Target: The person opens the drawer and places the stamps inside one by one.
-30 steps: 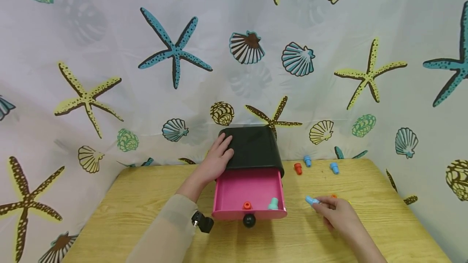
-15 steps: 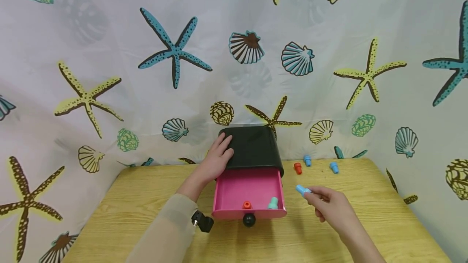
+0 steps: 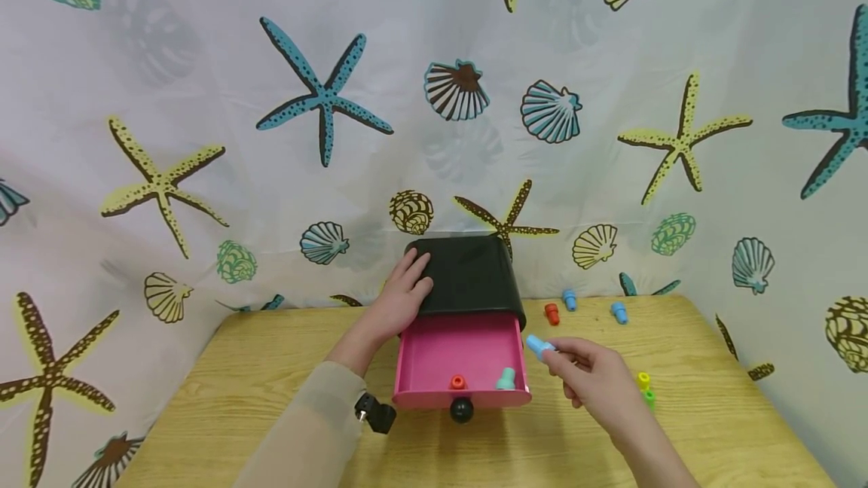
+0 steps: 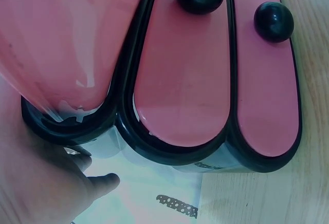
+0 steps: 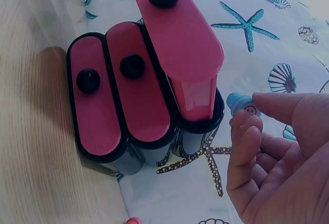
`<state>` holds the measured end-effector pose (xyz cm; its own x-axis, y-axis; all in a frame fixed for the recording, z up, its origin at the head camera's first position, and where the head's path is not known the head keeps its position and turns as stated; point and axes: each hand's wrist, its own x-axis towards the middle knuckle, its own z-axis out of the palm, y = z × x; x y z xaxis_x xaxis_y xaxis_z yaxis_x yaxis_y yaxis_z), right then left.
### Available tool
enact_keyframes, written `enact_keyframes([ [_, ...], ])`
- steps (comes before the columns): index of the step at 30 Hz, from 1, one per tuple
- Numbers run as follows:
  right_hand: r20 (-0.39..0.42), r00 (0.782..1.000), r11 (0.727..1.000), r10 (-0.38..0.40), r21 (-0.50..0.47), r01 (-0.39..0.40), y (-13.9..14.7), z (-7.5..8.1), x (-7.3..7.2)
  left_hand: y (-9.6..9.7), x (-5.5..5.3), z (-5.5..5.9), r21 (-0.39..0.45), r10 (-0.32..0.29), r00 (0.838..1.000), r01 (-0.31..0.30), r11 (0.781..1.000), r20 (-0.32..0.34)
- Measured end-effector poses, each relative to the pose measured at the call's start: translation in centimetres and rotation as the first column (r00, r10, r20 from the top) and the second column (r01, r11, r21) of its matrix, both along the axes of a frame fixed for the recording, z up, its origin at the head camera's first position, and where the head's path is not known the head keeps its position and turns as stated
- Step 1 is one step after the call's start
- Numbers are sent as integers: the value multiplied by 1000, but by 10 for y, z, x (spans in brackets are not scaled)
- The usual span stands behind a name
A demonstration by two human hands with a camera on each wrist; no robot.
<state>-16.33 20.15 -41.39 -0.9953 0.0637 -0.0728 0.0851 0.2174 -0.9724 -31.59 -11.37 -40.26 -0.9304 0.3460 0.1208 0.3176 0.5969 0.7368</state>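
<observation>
My left hand (image 3: 400, 301) rests on the left edge of the black top of a small drawer cabinet (image 3: 471, 273), fingers straight. Its pink top drawer (image 3: 441, 349) is pulled out; an orange-red peg (image 3: 458, 382) and a teal peg (image 3: 506, 379) lie at its front. My right hand (image 3: 593, 379) pinches a light blue peg (image 3: 537, 346) between thumb and fingers, just right of the drawer's side. In the right wrist view a smiley face shows on this light blue peg (image 5: 237, 101). Two lower drawers (image 5: 136, 90) are pushed in, each with a black knob.
On the wooden table (image 3: 271, 390), a red peg (image 3: 552, 313) and two blue pegs, one farther right (image 3: 619, 312), stand at the back right. A yellow peg (image 3: 643, 380) and a green peg (image 3: 649, 399) sit beyond my right wrist. A printed cloth (image 3: 380, 172) hangs behind.
My right hand has carried the light blue peg left and slightly away from me, up to the drawer's right side. The yellow and green pegs have come into view. My left hand stays put.
</observation>
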Motion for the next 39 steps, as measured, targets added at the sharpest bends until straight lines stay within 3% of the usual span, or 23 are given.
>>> enact_keyframes([
  [21, -8, 997, 996, 74, 56, -73, -28, 6, -4, 0, 0, -1, -2, -2, 1000, 2, 1000, -4],
  [31, -22, 994, 989, 110, 100, -107, -34, 4, -5, 0, 1, -1, 37, -16, 1000, 17, 999, -11],
  [39, -16, 996, 987, 83, 139, -80, -36, 5, -6, 0, 0, 0, 31, -12, 1000, 12, 999, -3],
])
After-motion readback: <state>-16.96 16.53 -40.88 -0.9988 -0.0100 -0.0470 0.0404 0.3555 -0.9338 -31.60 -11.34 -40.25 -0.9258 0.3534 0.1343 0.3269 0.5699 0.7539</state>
